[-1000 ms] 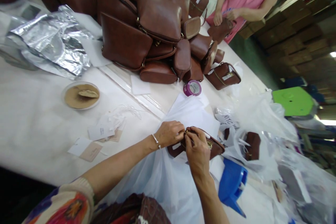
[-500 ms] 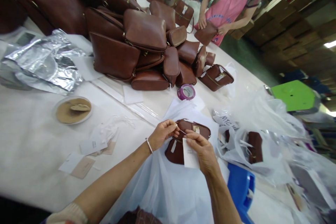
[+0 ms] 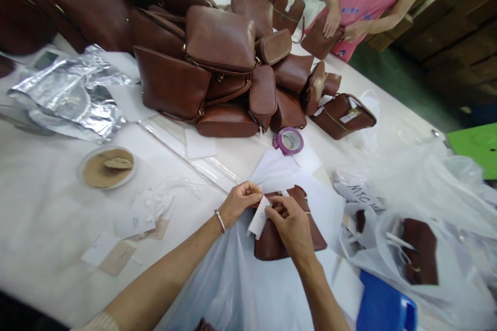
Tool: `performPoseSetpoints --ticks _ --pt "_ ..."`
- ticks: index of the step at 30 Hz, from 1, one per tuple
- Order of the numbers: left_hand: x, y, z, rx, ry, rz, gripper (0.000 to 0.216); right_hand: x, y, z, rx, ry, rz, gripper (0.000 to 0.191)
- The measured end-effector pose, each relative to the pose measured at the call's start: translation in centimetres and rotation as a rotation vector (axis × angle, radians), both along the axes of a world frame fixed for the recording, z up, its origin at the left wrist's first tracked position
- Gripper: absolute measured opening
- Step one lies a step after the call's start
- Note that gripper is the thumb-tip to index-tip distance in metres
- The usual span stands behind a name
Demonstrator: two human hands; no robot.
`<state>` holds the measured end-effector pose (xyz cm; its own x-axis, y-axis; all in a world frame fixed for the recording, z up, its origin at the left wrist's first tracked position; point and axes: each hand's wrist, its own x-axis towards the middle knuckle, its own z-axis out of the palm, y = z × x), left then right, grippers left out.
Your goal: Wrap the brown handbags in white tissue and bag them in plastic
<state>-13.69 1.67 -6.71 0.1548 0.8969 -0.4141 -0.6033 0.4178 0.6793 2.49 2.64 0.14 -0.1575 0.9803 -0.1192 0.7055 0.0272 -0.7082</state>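
Observation:
A small brown leather handbag (image 3: 274, 245) lies in front of me, partly hidden behind my hands. My left hand (image 3: 241, 204) is closed in a pinch at the upper end of a white hang tag (image 3: 258, 218), where its thin string runs; the string itself barely shows. With thumb and fingers, my right hand (image 3: 290, 223) grips the edge of that tag over the bag's left side. To the left lie more loose hang tags (image 3: 135, 220) with white strings, and a beige and white tag pair (image 3: 116, 257).
Brown handbags (image 3: 221, 39) are heaped at the back. Purple tape (image 3: 288, 141), a round dish (image 3: 106, 167) and silver foil (image 3: 73, 95) lie nearer. Plastic bags (image 3: 388, 238) and a blue plastic object (image 3: 382, 302) are at right. A co-worker in a pink apron (image 3: 368, 2) handles a bag.
The tag has moved from below my right hand to between both hands, and the string no longer stretches visibly between them. The handbag now shows more of its body. The view has shifted left.

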Motion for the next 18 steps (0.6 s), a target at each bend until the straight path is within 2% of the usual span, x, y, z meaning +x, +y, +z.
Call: performPoseSetpoints --ticks 3,6,18 --pt "0.0 -0.1 -0.3 -0.008 0.036 0.012 0.041 -0.5 0.1 -0.2 0.04 -0.043 0.099 0.014" --pt "-0.1 -0.2 -0.2 0.005 0.074 0.003 0.037 -0.4 -0.1 -0.7 0.074 -0.038 0.13 0.016" --pt "-1.1 -0.1 0.8 0.111 0.323 -0.027 0.023 -1.2 -0.6 -1.1 0.138 -0.029 0.054 0.011"
